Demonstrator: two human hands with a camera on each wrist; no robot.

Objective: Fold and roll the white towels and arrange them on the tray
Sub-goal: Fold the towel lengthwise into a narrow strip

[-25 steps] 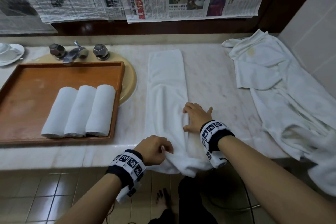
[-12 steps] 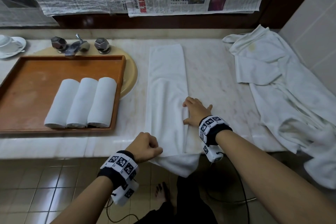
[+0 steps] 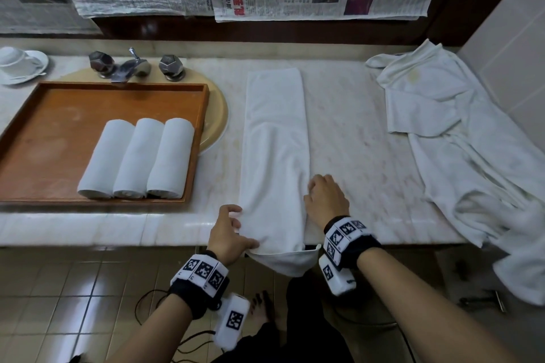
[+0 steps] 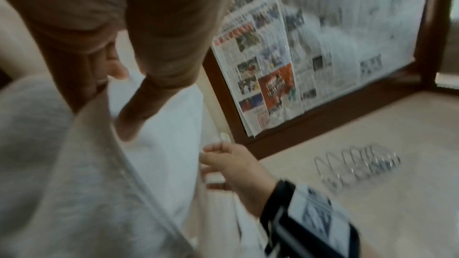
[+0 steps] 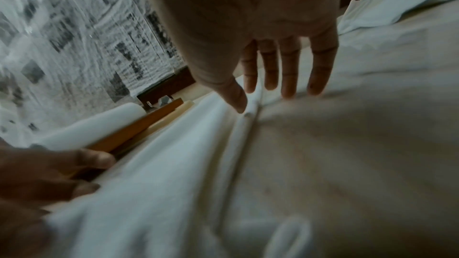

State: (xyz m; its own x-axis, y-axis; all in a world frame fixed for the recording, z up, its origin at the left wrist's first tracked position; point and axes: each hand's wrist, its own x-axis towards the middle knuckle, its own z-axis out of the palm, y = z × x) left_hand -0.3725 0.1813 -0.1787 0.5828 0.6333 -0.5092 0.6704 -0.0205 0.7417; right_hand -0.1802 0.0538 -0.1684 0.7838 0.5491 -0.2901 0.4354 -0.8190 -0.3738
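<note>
Head view: folded towel lies lengthwise on counter; left hand pinches its near-left edge, right hand presses flat, fingers spread. Align near corners squarely, then roll tight

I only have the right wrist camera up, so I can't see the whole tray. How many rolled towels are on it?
Observer: Three rolled towels lie side by side on the tray.
Operator: Is the long one fully on the counter?
Observer: No. The near end of the folded towel hangs over the front edge of the counter.
Operator: And the left hand?
Observer: The left hand grips the towel's left edge, right at the counter's front edge.
</note>
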